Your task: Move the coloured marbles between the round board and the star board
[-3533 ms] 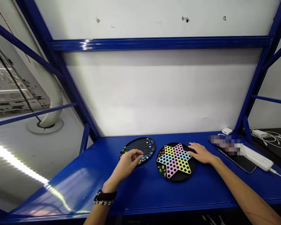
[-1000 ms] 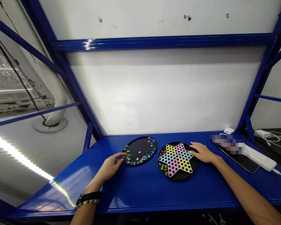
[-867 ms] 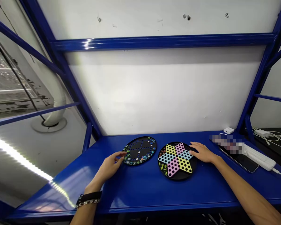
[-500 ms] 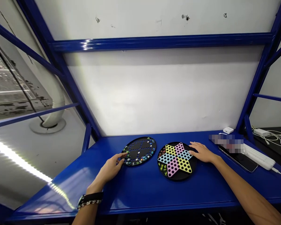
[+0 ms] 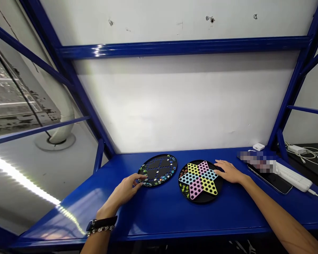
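Note:
At the left rim of a round black board (image 5: 163, 163), my left hand (image 5: 128, 188) has its thumb and forefinger closed around what looks like a marble, mostly hidden by the fingertips. Glass marbles (image 5: 165, 177) in green, blue and white fill the groove along this board's edge. To its right is a second round black tray with a star-shaped Chinese checkers board (image 5: 198, 179) in pink, yellow and light blue. Green marbles (image 5: 184, 189) and reddish ones (image 5: 183, 171) lie in the tray's left side. My right hand (image 5: 229, 171) rests flat on the tray's right rim, fingers spread, holding nothing.
Both boards sit on a blue shelf (image 5: 153, 220) before a white back panel (image 5: 175, 106). At the right lie a black phone (image 5: 271, 180), a white power strip (image 5: 293, 176) and a small white charger (image 5: 258, 146). Blue frame posts (image 5: 288, 91) stand at either side.
My left fingertips have shifted slightly and closed in among the marbles at the left board's edge. The right hand and both boards stay put.

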Available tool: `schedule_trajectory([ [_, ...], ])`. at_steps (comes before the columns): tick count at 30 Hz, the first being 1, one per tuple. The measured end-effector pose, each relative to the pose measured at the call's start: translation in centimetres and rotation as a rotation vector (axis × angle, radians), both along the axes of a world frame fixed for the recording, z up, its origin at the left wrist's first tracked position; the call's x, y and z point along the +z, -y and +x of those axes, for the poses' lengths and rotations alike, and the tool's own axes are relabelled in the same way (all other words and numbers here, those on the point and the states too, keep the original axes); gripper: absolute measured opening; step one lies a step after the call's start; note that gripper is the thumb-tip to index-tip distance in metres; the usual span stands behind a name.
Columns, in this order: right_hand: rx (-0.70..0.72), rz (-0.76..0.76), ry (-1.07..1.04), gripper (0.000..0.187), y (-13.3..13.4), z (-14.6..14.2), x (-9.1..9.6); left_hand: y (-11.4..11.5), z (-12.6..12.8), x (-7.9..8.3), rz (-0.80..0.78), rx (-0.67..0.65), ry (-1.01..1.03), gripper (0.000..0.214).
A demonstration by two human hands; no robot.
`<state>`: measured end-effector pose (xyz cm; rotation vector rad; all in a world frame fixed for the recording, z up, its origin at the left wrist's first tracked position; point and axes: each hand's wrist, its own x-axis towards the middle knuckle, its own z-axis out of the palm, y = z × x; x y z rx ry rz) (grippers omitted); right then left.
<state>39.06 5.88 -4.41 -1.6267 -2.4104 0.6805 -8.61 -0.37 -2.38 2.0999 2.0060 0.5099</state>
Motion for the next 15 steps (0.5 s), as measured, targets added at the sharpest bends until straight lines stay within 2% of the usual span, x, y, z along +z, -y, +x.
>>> schedule_trajectory([
  [7, -0.004, -0.003, -0.001, 0.077, -0.1, 0.1, -0.2, -0.1, 0.4, -0.2, -0.038, -0.05, -0.033, 0.045],
  [15, -0.003, -0.005, 0.01, 0.078, -0.1, 0.0, -0.1, -0.3, 1.9, -0.4, 0.009, 0.046, -0.074, 0.039],
])
